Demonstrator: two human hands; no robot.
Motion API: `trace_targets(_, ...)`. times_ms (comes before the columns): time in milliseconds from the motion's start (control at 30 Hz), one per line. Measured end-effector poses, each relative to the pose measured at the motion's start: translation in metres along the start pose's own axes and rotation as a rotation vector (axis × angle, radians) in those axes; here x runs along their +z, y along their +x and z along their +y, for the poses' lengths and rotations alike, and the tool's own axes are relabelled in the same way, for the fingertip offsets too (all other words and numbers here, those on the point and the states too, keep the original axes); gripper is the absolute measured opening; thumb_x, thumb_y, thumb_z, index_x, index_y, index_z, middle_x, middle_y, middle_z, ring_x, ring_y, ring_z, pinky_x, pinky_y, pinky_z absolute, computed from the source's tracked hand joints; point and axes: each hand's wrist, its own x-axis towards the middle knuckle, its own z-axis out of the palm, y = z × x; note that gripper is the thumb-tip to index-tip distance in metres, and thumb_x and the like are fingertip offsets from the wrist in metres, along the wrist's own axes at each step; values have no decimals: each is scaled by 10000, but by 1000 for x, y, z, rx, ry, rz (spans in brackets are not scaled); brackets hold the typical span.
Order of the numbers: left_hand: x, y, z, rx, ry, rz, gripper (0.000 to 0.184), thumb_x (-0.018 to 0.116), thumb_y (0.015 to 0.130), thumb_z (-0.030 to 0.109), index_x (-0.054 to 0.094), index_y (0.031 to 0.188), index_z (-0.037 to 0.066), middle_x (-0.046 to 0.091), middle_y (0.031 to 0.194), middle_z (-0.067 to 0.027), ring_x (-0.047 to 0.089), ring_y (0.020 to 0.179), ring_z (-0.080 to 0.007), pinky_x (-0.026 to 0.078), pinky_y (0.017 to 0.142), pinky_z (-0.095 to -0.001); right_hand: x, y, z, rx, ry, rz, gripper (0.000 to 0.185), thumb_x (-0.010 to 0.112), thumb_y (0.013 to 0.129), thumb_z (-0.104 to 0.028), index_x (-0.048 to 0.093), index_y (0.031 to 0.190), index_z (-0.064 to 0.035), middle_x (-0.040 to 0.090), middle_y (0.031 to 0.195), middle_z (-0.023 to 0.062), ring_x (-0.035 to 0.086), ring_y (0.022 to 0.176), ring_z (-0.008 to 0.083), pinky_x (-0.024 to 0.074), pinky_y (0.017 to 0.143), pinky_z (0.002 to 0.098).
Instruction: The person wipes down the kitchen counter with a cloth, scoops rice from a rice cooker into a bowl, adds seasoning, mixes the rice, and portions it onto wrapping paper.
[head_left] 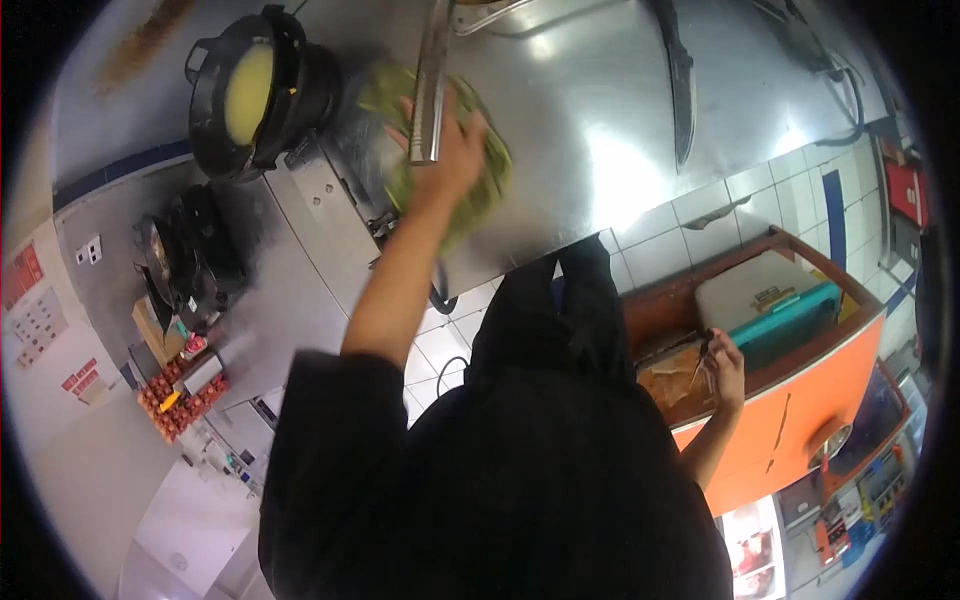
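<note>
My left hand (452,155) lies with its fingers spread on a crumpled green cloth (487,190) on the steel counter (560,130). A metal bar (430,90) crosses in front of the hand and hides part of it. On the right, my right hand (724,368) has bent fingers pinched round something small and dark that I cannot make out. It is over an orange-sided unit (780,415), beside a compartment with brownish contents (675,384) and a light lid with a teal edge (765,290).
A black pot (210,120) with yellow liquid (249,95) stands upper left of the cloth. A large knife (683,100) lies on the counter. Further left are a black pan (160,255) and a reddish basket (175,400). White tiles (650,260) cover the floor.
</note>
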Motion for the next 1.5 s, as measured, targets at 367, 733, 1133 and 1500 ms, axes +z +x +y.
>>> trace_targets(367,-5,-62,26,-185,-47,-24,812,384,1007,557,173,1578,20,174,1591,-333,127,1494,-478,39,1168,-661,25,16,-18,28,-44,-63,583,782,822,-334,604,1272,-9,526,870,-35,531,785,67,460,651,216)
trace_targets(733,-6,217,-67,-169,-98,262,593,389,1026,454,450,1442,35,410,1514,-251,358,1418,-431,277,1156,-566,30,-49,-2,38,-83,82,503,754,863,-308,604,1273,-58,580,865,-43,570,672,74,525,631,249)
trace_targets(1133,-192,-186,1,-155,-1121,393,560,441,1032,466,610,1105,-63,678,789,-152,674,700,-279,534,676,-366,58,29,-24,0,-92,-84,410,693,893,-247,640,1276,-111,603,901,-34,575,706,103,550,666,309)
trace_targets(1500,-343,-324,-5,-22,-946,787,625,339,1044,490,643,1108,-52,710,862,-168,695,786,-244,541,742,-345,37,129,-44,111,-476,-511,528,587,991,-227,434,1481,-104,603,1181,115,649,990,250,585,815,375)
